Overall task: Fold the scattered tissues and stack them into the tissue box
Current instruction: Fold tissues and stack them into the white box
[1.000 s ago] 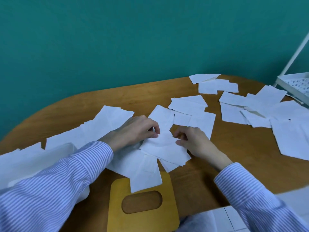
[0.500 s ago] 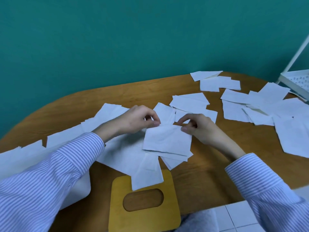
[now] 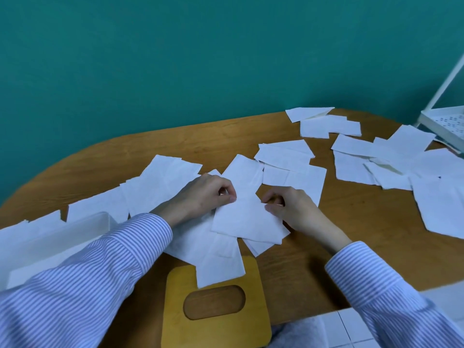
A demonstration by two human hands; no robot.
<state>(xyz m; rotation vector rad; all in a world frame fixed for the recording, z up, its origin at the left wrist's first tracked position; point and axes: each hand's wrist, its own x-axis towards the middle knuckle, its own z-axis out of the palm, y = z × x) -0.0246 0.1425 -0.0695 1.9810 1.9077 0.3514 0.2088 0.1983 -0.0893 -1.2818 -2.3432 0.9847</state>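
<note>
At desk centre, my left hand (image 3: 208, 194) and right hand (image 3: 288, 205) pinch the far corners of one tissue (image 3: 247, 222); the tissue box (image 3: 54, 243), apparently open-topped, lies nearer my left.

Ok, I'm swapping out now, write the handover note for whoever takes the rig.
Left hand and right hand each pinch an upper corner of one tissue, which lies flat on a small pile at the table centre.
White tissue box sits open at the left; its wooden lid lies near the front edge.
Done: cannot tell what the box holds.
Left: many scattered tissues all over the table.
</note>
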